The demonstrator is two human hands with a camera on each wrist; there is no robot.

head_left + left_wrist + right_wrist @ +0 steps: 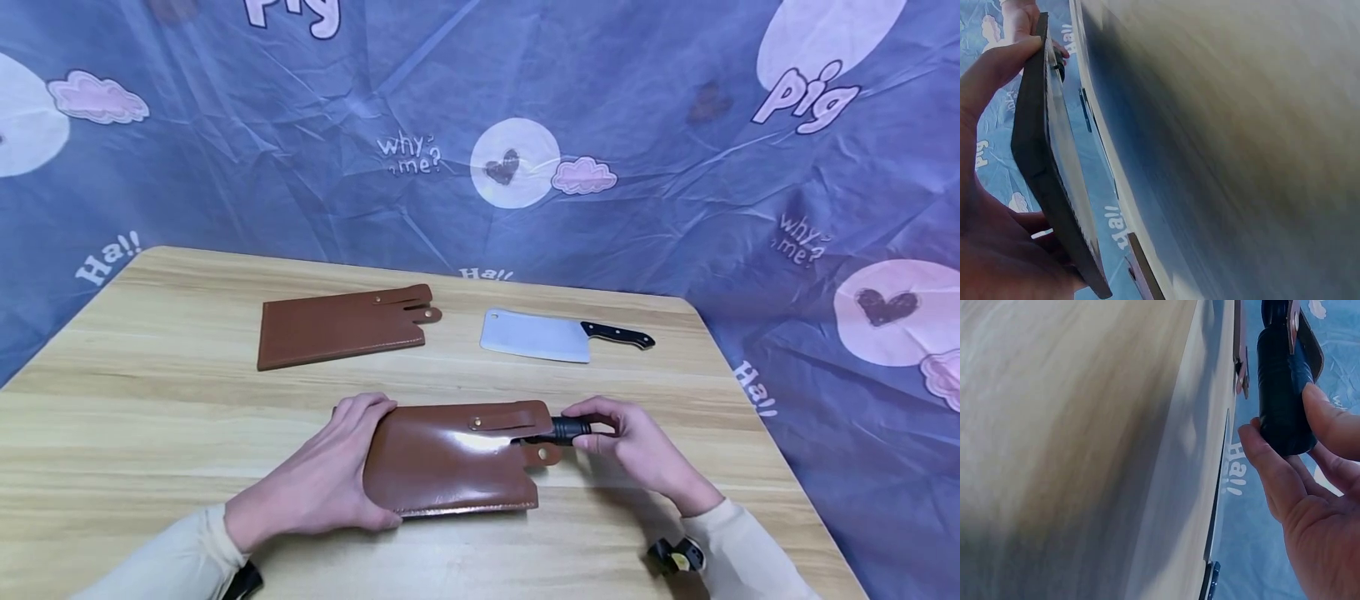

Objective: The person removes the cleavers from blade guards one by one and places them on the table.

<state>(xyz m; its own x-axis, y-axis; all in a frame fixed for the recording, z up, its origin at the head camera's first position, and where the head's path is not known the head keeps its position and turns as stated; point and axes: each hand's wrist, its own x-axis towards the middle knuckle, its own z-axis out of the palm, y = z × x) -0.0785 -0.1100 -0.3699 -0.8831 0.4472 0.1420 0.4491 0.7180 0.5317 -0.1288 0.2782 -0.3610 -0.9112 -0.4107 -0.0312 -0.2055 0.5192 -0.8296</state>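
Two hands work the near brown leather sheath (457,458) on the table (150,433): the left hand (322,483) clasps its closed end, the right hand (637,446) pinches the black handle (564,430). Best keep the sheath flat and steady, the handle level. Glossy, rivet-strapped; blade hidden.

Glossy brown leather sheath (450,458), wood-grain table (150,417)

The brown leather sheath (450,462) lay flat on the desk (150,433) near its front edge, glossy, its snap strap across the top. A black knife handle (566,430) protruded from the sheath's right end, pointing right.
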